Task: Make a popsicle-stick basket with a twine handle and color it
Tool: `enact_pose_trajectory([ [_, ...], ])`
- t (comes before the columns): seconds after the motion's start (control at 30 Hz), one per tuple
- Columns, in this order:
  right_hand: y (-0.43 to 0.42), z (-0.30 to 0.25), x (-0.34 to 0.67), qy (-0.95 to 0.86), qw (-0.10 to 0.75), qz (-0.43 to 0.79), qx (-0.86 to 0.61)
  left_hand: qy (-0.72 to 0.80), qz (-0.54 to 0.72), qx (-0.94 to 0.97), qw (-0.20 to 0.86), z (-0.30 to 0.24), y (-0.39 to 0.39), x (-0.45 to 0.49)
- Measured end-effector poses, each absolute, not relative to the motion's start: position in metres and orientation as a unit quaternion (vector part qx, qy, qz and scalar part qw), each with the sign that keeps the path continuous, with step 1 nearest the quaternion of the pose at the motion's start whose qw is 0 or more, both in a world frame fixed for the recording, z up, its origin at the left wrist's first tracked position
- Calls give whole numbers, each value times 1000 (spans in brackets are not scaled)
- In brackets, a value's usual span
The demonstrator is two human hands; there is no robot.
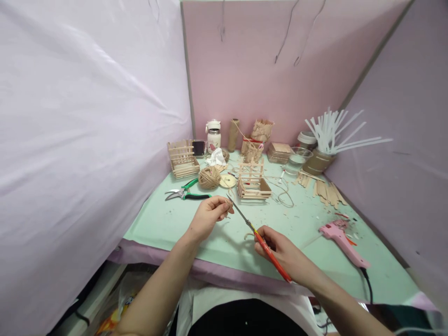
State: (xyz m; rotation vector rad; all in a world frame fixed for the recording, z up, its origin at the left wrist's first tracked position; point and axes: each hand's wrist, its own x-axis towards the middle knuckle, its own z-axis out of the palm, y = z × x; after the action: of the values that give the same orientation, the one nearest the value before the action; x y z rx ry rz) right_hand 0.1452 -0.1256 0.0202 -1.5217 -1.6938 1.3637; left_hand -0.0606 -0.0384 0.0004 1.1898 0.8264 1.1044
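My left hand (213, 212) is closed in a pinch over the table's front part, with a short bit of twine (229, 207) showing at its fingertips. In my right hand (278, 249) is a pair of scissors (269, 256) with red handles. Their blades look closed and point up and left, the tips close beside my left fingertips. A short twine piece (248, 236) shows just left of my right fingers; whether they touch it I cannot tell. Behind my hands stands a small basket of wooden sticks (257, 189), near a ball of twine (209, 178).
Green-handled pruning shears (189, 192) lie at left, before a second stick basket (184, 165). A pink glue gun (345, 242) rests at right with its cord over the edge. Flat wooden sticks (329, 192), a clear bowl (297, 161) and white glue sticks (331, 133) stand farther back.
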Motion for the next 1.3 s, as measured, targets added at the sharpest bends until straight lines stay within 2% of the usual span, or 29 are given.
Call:
enact_pose_trajectory([
  [0.67,-126,9,138,-637,243,456,-572,366,444,524,628,5,-39,-60],
  [0.8,-123,8,148,-591,300,451,-598,374,460,493,637,2,-39,-58],
  [0.9,-108,13,173,-539,365,350,-674,389,478,461,638,3,-38,-58],
  [0.93,-100,14,185,-540,354,287,-707,394,482,453,638,3,-38,-57],
  [1.0,-81,13,207,-533,268,164,-785,403,485,442,638,3,-38,-57],
  [1.07,-64,7,225,-512,172,92,-837,409,488,442,632,1,-38,-56],
  [1.17,-48,-9,238,-507,90,52,-856,422,488,456,613,-2,-39,-54],
  [1.3,-44,-23,238,-532,38,38,-845,447,496,492,558,-4,-40,-53],
])
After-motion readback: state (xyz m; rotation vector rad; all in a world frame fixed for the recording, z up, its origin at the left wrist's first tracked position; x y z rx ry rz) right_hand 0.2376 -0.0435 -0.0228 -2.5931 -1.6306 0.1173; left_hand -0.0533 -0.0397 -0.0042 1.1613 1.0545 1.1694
